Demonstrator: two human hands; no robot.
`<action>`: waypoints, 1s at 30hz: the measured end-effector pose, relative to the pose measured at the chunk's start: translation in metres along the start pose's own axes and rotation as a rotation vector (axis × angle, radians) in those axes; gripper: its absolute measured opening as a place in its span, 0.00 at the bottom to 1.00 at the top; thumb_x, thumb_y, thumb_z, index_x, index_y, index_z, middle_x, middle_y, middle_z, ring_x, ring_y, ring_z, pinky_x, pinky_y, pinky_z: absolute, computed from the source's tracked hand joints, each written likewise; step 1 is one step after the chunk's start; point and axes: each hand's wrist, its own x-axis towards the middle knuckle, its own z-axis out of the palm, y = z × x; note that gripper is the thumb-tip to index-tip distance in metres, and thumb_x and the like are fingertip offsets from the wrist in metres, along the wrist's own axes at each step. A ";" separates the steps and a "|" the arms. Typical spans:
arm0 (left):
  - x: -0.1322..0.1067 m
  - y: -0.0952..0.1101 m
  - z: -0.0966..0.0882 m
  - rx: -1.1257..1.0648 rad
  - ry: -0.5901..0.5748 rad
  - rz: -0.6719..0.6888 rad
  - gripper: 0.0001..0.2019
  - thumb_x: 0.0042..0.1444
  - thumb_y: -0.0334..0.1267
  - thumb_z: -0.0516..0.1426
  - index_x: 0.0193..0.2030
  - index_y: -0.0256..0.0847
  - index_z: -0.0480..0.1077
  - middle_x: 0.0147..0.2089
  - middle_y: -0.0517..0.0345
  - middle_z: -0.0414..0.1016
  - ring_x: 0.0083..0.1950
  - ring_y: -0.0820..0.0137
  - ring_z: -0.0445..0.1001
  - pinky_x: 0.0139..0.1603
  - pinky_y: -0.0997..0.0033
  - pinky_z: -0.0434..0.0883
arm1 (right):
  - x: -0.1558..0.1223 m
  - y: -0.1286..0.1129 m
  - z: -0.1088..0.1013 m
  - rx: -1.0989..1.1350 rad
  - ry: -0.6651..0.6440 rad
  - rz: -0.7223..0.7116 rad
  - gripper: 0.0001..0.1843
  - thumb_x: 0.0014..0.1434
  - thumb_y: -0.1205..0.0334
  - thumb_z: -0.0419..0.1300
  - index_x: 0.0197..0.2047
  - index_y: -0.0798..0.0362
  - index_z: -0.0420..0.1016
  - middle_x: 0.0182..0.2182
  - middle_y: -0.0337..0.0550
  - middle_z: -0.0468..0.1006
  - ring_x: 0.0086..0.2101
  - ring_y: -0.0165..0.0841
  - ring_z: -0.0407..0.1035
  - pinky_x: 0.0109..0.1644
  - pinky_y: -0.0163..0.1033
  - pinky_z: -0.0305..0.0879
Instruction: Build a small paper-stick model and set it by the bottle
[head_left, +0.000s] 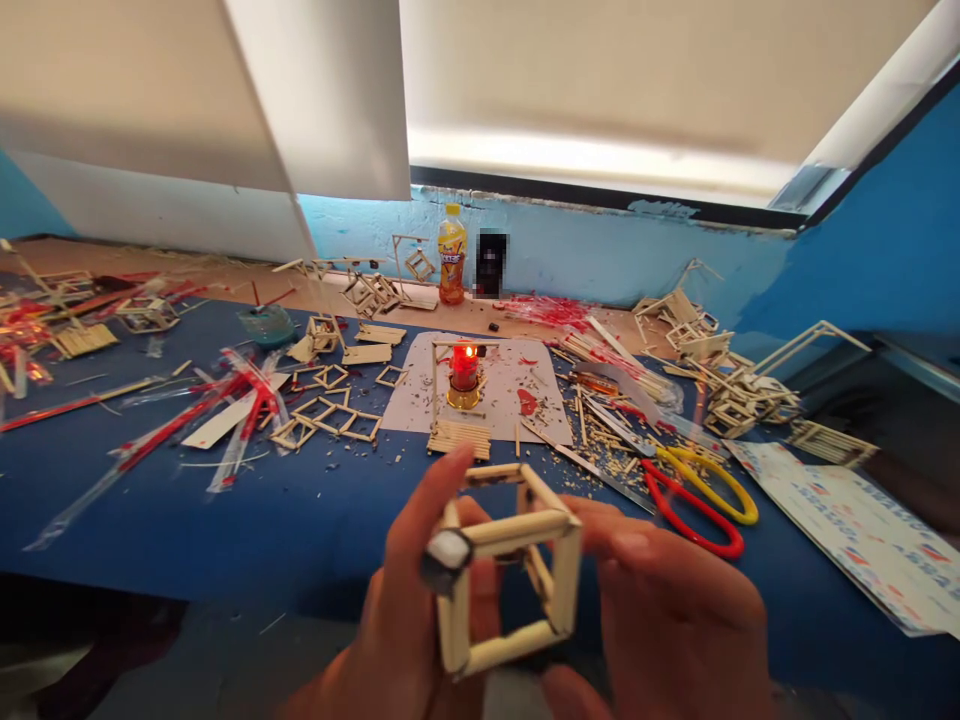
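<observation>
Close to the camera is an open cube frame (517,530) built of pale wooden sticks, with dark marks at several joints. A whitish-grey blob with a dark side sits on its upper left corner. My left hand (405,580) grips the frame from the left, thumb up along its side and fingers behind it. On the right, my right hand (667,600) has its fingertips against the frame's upper right corner. Beyond the hands a lit red candle (465,370) burns in a gold-coloured holder on a white sheet (409,400). In front of it lies a small stick platform (459,440) with an upright post.
Scissors (675,490) with red and yellow handles lie open at right, among stick scraps. Plastic-wrapped sticks (240,410) and square stick frames (330,415) lie at left. A drink bottle (452,255) stands at the back. Stick structures (742,390) are piled at right beside a printed paper (855,530).
</observation>
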 end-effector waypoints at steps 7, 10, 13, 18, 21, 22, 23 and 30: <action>0.038 0.005 -0.038 -0.010 0.256 0.080 0.28 0.65 0.43 0.62 0.71 0.53 0.64 0.36 0.61 0.75 0.29 0.76 0.71 0.29 0.81 0.72 | 0.078 0.031 -0.069 -0.710 -0.345 0.114 0.15 0.70 0.53 0.58 0.59 0.40 0.67 0.43 0.41 0.84 0.44 0.41 0.81 0.47 0.45 0.76; 0.053 -0.001 -0.049 -0.161 0.240 0.016 0.31 0.61 0.43 0.65 0.70 0.53 0.64 0.35 0.62 0.72 0.28 0.76 0.69 0.25 0.82 0.69 | 0.133 0.069 -0.077 -0.931 -0.494 0.155 0.10 0.69 0.57 0.56 0.52 0.47 0.70 0.39 0.44 0.84 0.38 0.38 0.79 0.41 0.42 0.72; 0.062 -0.009 -0.053 -0.221 0.224 -0.047 0.31 0.59 0.44 0.67 0.68 0.55 0.65 0.36 0.63 0.72 0.29 0.75 0.69 0.24 0.82 0.69 | 0.165 0.105 -0.075 -1.012 -0.635 0.167 0.06 0.65 0.62 0.59 0.45 0.49 0.75 0.35 0.44 0.83 0.35 0.39 0.77 0.39 0.42 0.68; 0.071 -0.022 -0.056 -0.243 0.140 -0.073 0.30 0.60 0.46 0.66 0.68 0.55 0.66 0.35 0.62 0.71 0.27 0.75 0.66 0.24 0.80 0.68 | 0.167 0.128 -0.076 -1.121 -0.804 0.160 0.07 0.63 0.65 0.59 0.42 0.49 0.78 0.33 0.46 0.82 0.34 0.40 0.75 0.37 0.42 0.62; 0.075 -0.036 -0.060 -0.239 0.086 -0.090 0.30 0.61 0.47 0.65 0.69 0.54 0.64 0.34 0.61 0.71 0.27 0.74 0.67 0.24 0.78 0.69 | 0.164 0.129 -0.076 -1.145 -0.842 0.141 0.08 0.64 0.66 0.58 0.43 0.48 0.78 0.37 0.46 0.83 0.38 0.40 0.76 0.40 0.42 0.64; 0.076 -0.040 -0.060 -0.236 0.080 -0.091 0.30 0.62 0.47 0.65 0.69 0.54 0.63 0.35 0.61 0.72 0.27 0.74 0.67 0.24 0.78 0.69 | 0.165 0.131 -0.076 -1.151 -0.844 0.133 0.08 0.65 0.66 0.58 0.44 0.48 0.78 0.39 0.45 0.83 0.39 0.39 0.76 0.42 0.42 0.64; 0.077 -0.045 -0.060 -0.238 0.077 -0.086 0.30 0.62 0.47 0.64 0.69 0.54 0.63 0.36 0.61 0.72 0.26 0.74 0.67 0.24 0.78 0.69 | 0.166 0.133 -0.076 -1.157 -0.843 0.126 0.08 0.65 0.66 0.58 0.45 0.48 0.78 0.41 0.45 0.83 0.40 0.39 0.76 0.43 0.42 0.65; 0.077 -0.060 -0.051 -0.296 0.073 -0.140 0.27 0.66 0.47 0.61 0.69 0.53 0.61 0.37 0.61 0.71 0.28 0.74 0.65 0.26 0.77 0.69 | 0.195 0.174 -0.083 -1.274 -0.667 0.189 0.13 0.70 0.53 0.60 0.50 0.54 0.75 0.40 0.42 0.79 0.36 0.34 0.74 0.43 0.44 0.74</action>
